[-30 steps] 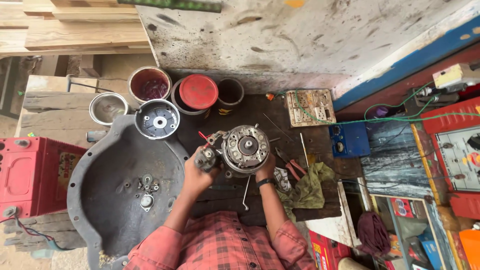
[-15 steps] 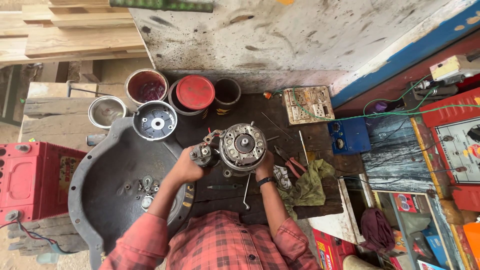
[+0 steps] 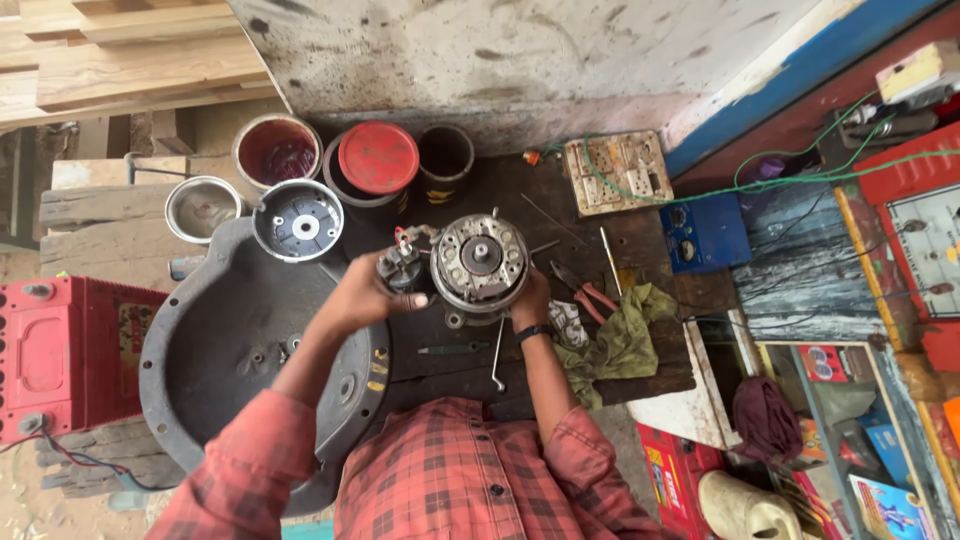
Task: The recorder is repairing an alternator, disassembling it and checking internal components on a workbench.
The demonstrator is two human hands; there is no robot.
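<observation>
Alternator (image 3: 480, 262) faces upward, shaft axis toward the camera, right hand (image 3: 528, 300) gripping its rim, left hand (image 3: 365, 296) clasping its side part.

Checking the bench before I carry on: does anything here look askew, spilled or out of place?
Nothing looks spilled. The round motor unit is tilted on edge, steadied by the right hand, while the left hand holds a small part beside it. A crumpled green rag hangs over the bench edge, and the pliers lie loose nearby.
</observation>
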